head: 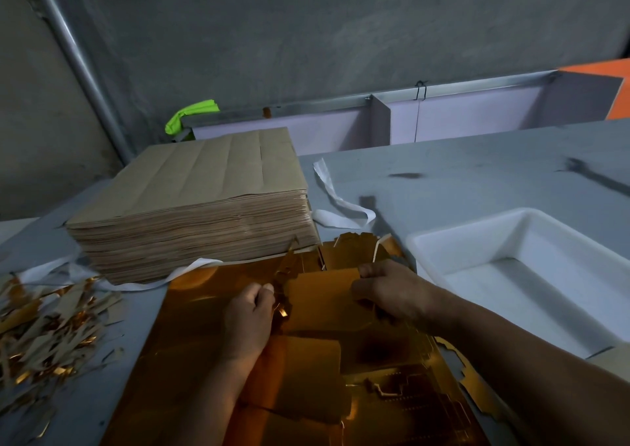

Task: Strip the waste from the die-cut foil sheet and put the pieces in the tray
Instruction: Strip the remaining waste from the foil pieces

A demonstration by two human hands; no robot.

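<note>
I read the foil sheet (197,316) as mirror-bright amber gold, scored with fine die-cut lines; the tray (477,241) is plain white; the stack of card sheets (191,186) is kraft brown; the scrap pile (44,329) mixes tan and gold; the worktop (477,166) is pale grey with dark smudges; the strap (337,203) is white; the rag (191,115) is neon green; the panel (603,84) is orange.

The gold foil sheet (204,309) lies flat at lower centre, shiny face up, its right edge ragged with cut outlines. A cut piece (320,285) lifts from its middle, pinched between the left hand (249,316) and the right hand (385,289). The white tray (477,241) sits at right, just beside the sheet. Waste strips (44,323) lie heaped at lower left.
</note>
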